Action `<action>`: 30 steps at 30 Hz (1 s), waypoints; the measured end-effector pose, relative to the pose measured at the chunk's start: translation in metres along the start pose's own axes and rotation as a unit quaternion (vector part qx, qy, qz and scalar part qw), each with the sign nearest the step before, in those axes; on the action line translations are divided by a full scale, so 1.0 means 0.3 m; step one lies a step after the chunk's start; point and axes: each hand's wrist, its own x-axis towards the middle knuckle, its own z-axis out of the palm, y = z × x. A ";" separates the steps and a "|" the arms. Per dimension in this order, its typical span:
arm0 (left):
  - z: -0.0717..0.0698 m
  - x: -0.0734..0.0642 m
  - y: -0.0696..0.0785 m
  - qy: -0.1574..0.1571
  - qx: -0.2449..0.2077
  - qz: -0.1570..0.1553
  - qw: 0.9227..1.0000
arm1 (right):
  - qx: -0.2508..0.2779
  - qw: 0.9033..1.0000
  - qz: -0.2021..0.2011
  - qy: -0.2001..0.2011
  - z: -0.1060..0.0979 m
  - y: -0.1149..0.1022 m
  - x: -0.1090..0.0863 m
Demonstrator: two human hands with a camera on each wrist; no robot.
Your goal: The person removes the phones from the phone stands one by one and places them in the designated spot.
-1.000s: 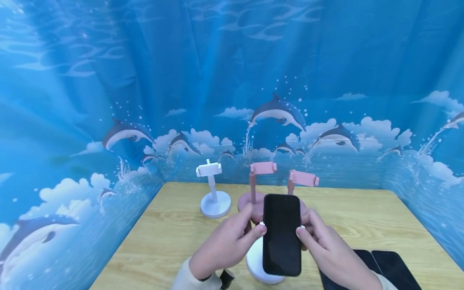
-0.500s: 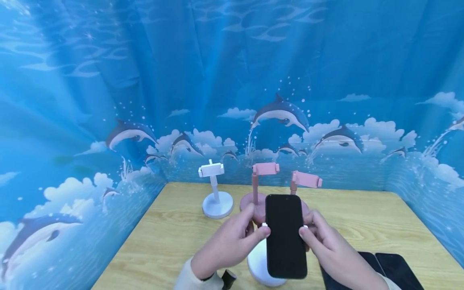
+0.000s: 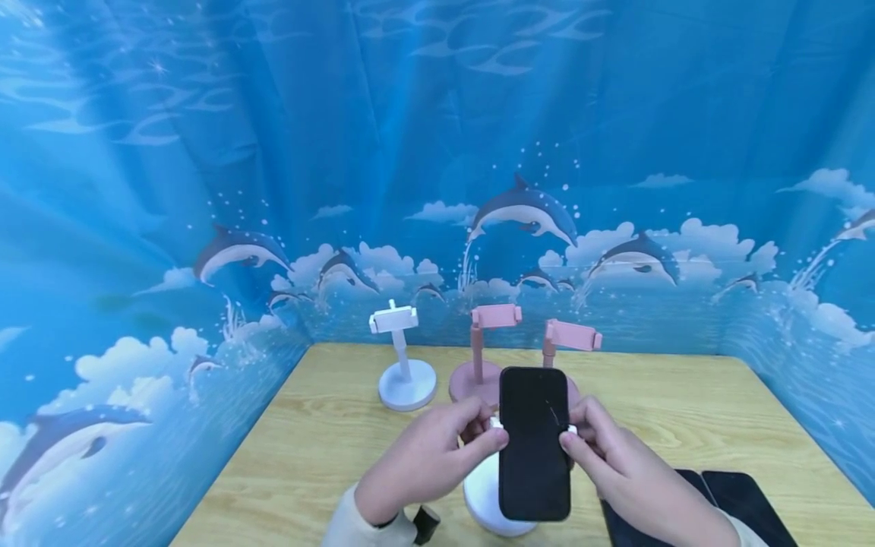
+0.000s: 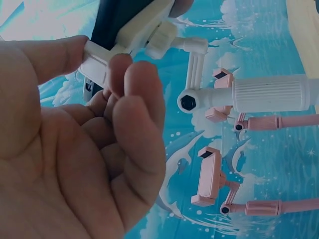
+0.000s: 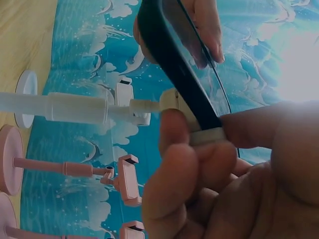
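A black smartphone (image 3: 535,456) stands upright in the clamp of a white phone stand (image 3: 487,501), its screen facing the head camera. My left hand (image 3: 437,452) pinches the clamp's left end beside the phone, with the thumb in front and curled fingers behind. In the left wrist view, the white clamp (image 4: 142,25) joins a jointed arm and a ribbed post. On the phone's other edge, my right hand (image 3: 625,471) pinches the clamp's right end between thumb and fingers, as the right wrist view shows at the white end piece (image 5: 208,136). The phone hides most of the clamp in the head view.
Behind are another white phone stand (image 3: 407,386) and two pink stands, one left (image 3: 497,316) and one right (image 3: 574,336). Dark phones (image 3: 745,505) lie by my right forearm. A small dark object (image 3: 427,524) sits by my left sleeve. A dolphin-print curtain (image 3: 437,190) surrounds the wooden table (image 3: 307,456).
My left index finger has come down from its raised position and is more bent behind the clamp's end. The phone and my right hand stay almost in place.
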 end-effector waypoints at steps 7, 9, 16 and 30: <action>-0.007 -0.013 -0.003 -0.011 0.004 0.014 1.000 | 0.043 0.999 -0.013 0.023 0.016 -0.010 0.007; -0.008 -0.017 -0.002 -0.011 0.010 0.019 1.000 | 0.053 0.998 -0.026 0.037 0.024 -0.013 0.006; -0.001 -0.022 0.006 -0.002 0.020 0.029 0.999 | 0.063 0.995 -0.028 0.075 0.047 -0.016 0.007; -0.004 -0.001 0.000 0.033 -0.039 -0.033 0.998 | -0.130 0.977 0.035 0.166 0.041 -0.074 -0.004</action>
